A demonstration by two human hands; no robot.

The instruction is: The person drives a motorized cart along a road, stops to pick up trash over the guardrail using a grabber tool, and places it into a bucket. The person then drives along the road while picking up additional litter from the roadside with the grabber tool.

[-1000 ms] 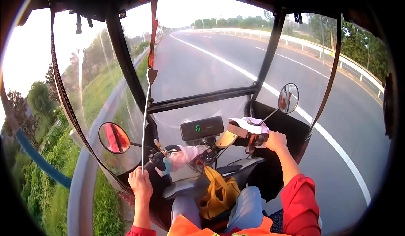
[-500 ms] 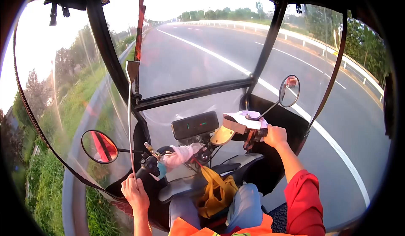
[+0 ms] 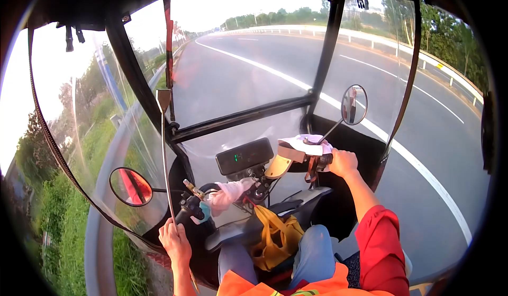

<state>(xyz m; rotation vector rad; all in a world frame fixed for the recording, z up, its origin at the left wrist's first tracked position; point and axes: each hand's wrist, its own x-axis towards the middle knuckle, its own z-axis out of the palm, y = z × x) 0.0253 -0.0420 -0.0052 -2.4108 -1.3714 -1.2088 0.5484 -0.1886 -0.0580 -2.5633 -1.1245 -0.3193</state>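
My left hand (image 3: 175, 244) is closed around the lower part of a long thin rod (image 3: 165, 161), which rises nearly upright to a flat, wedge-shaped brown head. My right hand (image 3: 343, 162) is wrapped around the right handlebar grip (image 3: 324, 162) of a covered three-wheeler. Beside that hand, a white and tan visor cap (image 3: 304, 146) hangs over the bar. The left handlebar control (image 3: 189, 206) sits just right of my left hand, with nothing gripping it. A pink cloth (image 3: 230, 194) is wrapped near the middle of the handlebar.
A dark dashboard display (image 3: 244, 156) shows green digits. A yellow bag (image 3: 275, 238) hangs between my knees. Round mirrors stand at left (image 3: 130, 186) and right (image 3: 354, 104). Outside, a metal guardrail (image 3: 100, 227) runs close along the left; the paved road (image 3: 248, 79) bends ahead.
The roadside scenery and lane lines have shifted past the vehicle, and my view has tilted slightly. Both hands keep their holds; the reflections in the mirrors differ.
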